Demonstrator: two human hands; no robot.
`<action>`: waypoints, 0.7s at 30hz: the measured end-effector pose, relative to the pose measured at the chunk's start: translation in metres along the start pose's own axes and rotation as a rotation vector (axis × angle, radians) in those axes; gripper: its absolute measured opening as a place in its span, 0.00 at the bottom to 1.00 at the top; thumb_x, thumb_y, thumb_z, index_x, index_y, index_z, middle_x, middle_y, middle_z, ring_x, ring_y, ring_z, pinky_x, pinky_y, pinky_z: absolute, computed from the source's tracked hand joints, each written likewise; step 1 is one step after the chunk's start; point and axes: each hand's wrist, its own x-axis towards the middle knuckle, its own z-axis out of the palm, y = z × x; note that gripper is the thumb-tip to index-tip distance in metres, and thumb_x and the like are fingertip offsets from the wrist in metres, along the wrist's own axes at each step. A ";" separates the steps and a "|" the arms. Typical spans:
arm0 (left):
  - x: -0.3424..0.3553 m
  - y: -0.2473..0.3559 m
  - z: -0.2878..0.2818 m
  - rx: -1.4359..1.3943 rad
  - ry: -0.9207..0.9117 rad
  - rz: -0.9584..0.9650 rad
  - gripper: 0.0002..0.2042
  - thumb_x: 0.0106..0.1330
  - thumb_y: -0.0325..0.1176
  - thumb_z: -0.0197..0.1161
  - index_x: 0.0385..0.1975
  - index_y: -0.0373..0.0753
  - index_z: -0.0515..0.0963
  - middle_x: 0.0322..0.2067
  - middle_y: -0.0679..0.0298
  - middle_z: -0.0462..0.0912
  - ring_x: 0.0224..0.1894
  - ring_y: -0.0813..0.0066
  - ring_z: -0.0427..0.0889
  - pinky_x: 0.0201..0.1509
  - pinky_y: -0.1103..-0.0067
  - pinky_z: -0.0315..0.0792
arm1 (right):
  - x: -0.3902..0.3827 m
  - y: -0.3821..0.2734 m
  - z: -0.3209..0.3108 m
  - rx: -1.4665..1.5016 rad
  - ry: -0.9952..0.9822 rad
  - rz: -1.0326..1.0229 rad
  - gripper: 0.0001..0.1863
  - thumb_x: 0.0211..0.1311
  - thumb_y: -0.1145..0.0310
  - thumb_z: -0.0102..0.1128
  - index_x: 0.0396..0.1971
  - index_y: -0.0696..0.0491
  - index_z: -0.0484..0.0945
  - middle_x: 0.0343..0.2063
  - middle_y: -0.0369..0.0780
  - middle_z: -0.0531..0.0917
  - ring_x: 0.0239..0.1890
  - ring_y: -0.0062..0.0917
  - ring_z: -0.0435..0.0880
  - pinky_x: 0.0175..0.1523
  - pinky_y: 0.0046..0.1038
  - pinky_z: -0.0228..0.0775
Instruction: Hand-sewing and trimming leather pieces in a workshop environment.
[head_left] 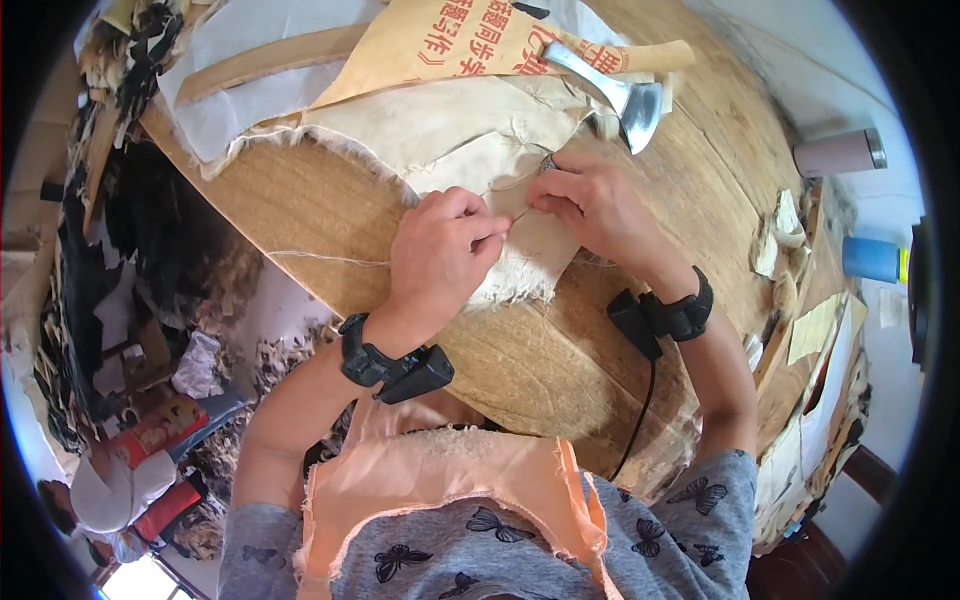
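Note:
Cream fabric (515, 270) with frayed edges lies on the wooden table (330, 290). My left hand (445, 255) rests over it, thumb and forefinger pinched on a thin thread or needle. My right hand (590, 205) is just right of it, fingertips also pinched on that fine strand, with a small metal ring or thimble (548, 165) at a finger. A loose white thread (330, 258) trails left from my left hand. Beyond my right hand lies a metal tool (640, 110) with a broad, axe-like head.
Brown printed paper (410, 55) and white sheets (220, 110) lie at the far side. A pink tumbler (830, 152), blue container (868, 258) and paper scraps (785, 220) are on the right. Another person (120, 490) is at lower left, near dark scraps (160, 230).

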 end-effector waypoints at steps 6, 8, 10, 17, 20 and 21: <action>0.001 0.000 -0.002 0.023 0.008 0.054 0.02 0.50 0.29 0.64 0.24 0.42 0.82 0.26 0.67 0.77 0.30 0.66 0.75 0.35 0.73 0.70 | 0.004 -0.001 -0.004 0.007 -0.069 -0.053 0.05 0.47 0.81 0.58 0.26 0.56 0.78 0.23 0.41 0.74 0.28 0.35 0.76 0.32 0.31 0.67; 0.002 -0.001 -0.005 0.042 -0.023 0.061 0.04 0.51 0.28 0.64 0.26 0.41 0.83 0.27 0.66 0.78 0.31 0.66 0.75 0.35 0.74 0.70 | 0.007 -0.006 -0.006 -0.098 -0.102 -0.074 0.06 0.46 0.79 0.58 0.27 0.57 0.76 0.24 0.41 0.74 0.30 0.35 0.76 0.33 0.32 0.68; 0.003 -0.001 -0.007 0.062 -0.052 0.066 0.05 0.51 0.28 0.64 0.28 0.40 0.83 0.28 0.65 0.79 0.32 0.67 0.76 0.36 0.75 0.70 | 0.008 -0.005 -0.002 -0.162 -0.096 -0.129 0.05 0.48 0.77 0.56 0.28 0.57 0.75 0.25 0.41 0.75 0.30 0.37 0.76 0.35 0.32 0.69; 0.005 -0.001 -0.010 0.028 -0.077 0.056 0.06 0.51 0.28 0.63 0.29 0.40 0.82 0.32 0.64 0.81 0.33 0.65 0.76 0.38 0.75 0.71 | 0.012 -0.003 0.001 -0.037 -0.143 -0.125 0.05 0.50 0.76 0.54 0.29 0.56 0.73 0.28 0.42 0.76 0.35 0.38 0.77 0.38 0.33 0.70; 0.005 -0.003 -0.010 -0.010 -0.088 0.043 0.06 0.50 0.28 0.64 0.29 0.40 0.82 0.32 0.63 0.81 0.33 0.65 0.76 0.39 0.74 0.71 | 0.016 -0.003 -0.006 -0.004 -0.261 -0.002 0.03 0.50 0.76 0.55 0.27 0.55 0.74 0.30 0.42 0.76 0.36 0.39 0.76 0.38 0.34 0.70; 0.005 -0.004 -0.010 -0.033 -0.077 0.045 0.06 0.50 0.28 0.64 0.29 0.40 0.82 0.32 0.63 0.81 0.33 0.65 0.76 0.39 0.74 0.71 | 0.017 -0.004 -0.005 -0.001 -0.265 -0.004 0.03 0.50 0.76 0.55 0.27 0.55 0.74 0.30 0.42 0.76 0.36 0.39 0.76 0.38 0.34 0.70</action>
